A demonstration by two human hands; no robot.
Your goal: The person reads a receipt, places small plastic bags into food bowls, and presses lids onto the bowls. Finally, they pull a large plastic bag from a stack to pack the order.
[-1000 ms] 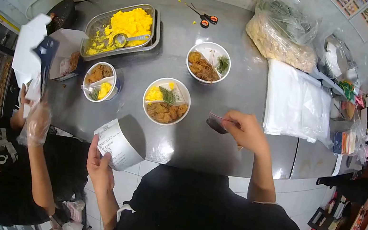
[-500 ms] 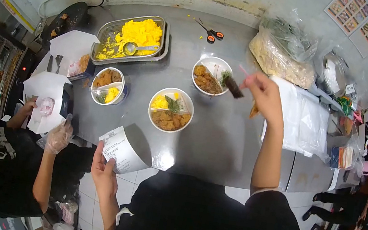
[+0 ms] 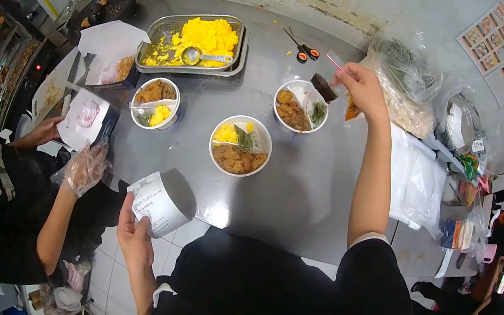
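Observation:
My left hand (image 3: 135,238) is closed on a curled white printed receipt (image 3: 159,203) at the table's front edge. My right hand (image 3: 363,90) pinches the tops of small clear plastic sachets. One dark sauce sachet (image 3: 324,88) hangs by the back right rim of a paper bowl (image 3: 277,110) of fried pieces, brown topping and shredded greens. An orange-brown sachet (image 3: 352,109) dangles below my fingers. Nearer me stands a second bowl (image 3: 211,156) with fried chicken, yellow scramble and greens. A third, similar bowl (image 3: 172,120) is to the left.
A metal tray (image 3: 237,69) of yellow scramble holds a measuring spoon (image 3: 193,56). Orange-handled scissors (image 3: 306,53) lie behind the bowls. Plastic bags (image 3: 417,177) are stacked at right, beside a filled bag (image 3: 400,95). On the left, a co-worker's gloved hand (image 3: 84,169) touches a food box (image 3: 88,119).
My right hand has moved back and slightly left over the table, lifting the dark sachet away from the bowl's right side. My left hand keeps the receipt. The co-worker's box has turned and its lid moved.

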